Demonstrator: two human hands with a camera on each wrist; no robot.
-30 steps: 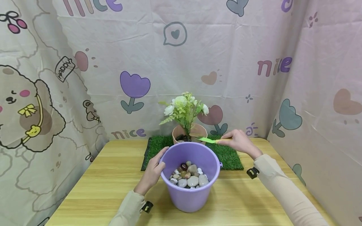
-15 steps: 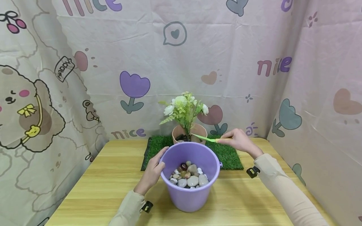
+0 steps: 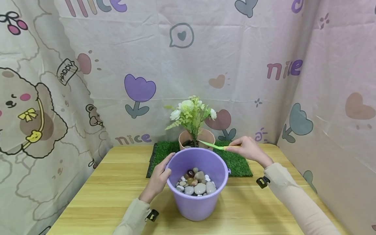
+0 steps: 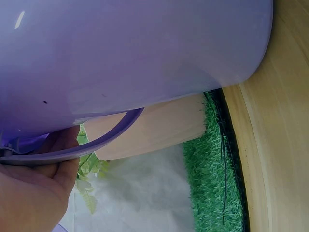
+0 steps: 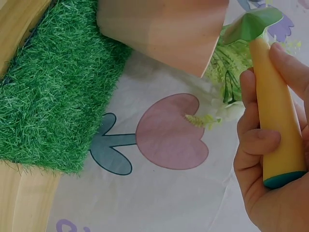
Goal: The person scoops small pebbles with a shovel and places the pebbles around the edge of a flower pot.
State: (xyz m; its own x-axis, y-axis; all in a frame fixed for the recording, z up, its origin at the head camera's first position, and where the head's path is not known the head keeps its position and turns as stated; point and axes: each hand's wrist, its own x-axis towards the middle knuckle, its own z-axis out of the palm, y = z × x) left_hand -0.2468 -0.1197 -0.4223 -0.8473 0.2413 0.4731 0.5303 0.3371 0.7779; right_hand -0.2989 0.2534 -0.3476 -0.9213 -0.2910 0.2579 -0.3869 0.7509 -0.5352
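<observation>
A purple bucket (image 3: 195, 207) stands at the front of the table with stones (image 3: 200, 188) of mixed sizes inside. My left hand (image 3: 158, 176) grips its rim at the left, and in the left wrist view the fingers are beside the bucket's handle (image 4: 104, 137). In my right hand (image 3: 248, 149) is a small trowel with a green blade (image 3: 215, 146) and a yellow handle (image 5: 277, 106). The blade reaches over the rim of a pinkish flowerpot (image 3: 182, 138), which holds a plant with white flowers (image 3: 191, 112). The bucket hides the pot's lower part in the head view.
Under the pot lies a green artificial grass mat (image 3: 238, 163), on a wooden table (image 3: 111, 182). A printed cloth (image 3: 164, 65) hangs close behind the table and along both sides. Dark material and stones show inside the pot.
The trowel's blade has turned in my right hand over the pot, and a brownish patch at its tip no longer shows. My left hand and the bucket have stayed still.
</observation>
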